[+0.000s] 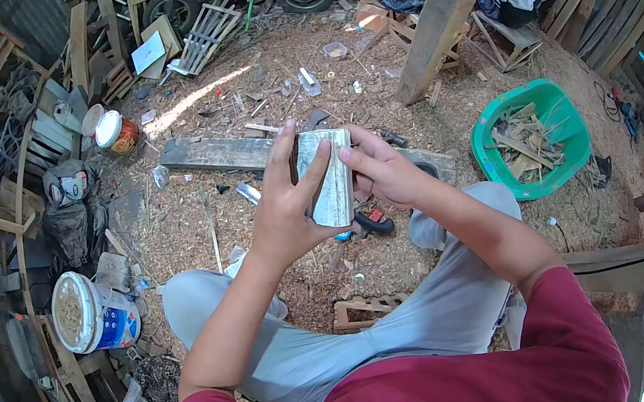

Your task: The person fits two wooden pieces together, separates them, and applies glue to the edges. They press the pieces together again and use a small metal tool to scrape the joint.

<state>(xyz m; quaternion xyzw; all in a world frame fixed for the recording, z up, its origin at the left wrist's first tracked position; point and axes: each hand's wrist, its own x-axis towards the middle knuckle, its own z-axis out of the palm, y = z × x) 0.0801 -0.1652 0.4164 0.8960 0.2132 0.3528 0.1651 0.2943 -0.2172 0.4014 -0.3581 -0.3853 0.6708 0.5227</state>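
Wood shavings point(193, 202) litter the ground point(312, 289), where a long weathered plank point(214, 153) lies crosswise beyond the person's 2 bent knees point(192, 297). Held above the ground, between both hands, is a pale streaked block point(330, 195). The left hand point(275, 205) grips it with fingers spread apart, 1 fingertip on its face and the thumb at its near edge. The right hand point(386, 172) clasps the right edge, thumb pressed there, other fingers partly hidden. Off to the right stands a green tub point(568, 114) of wood scraps point(528, 147).
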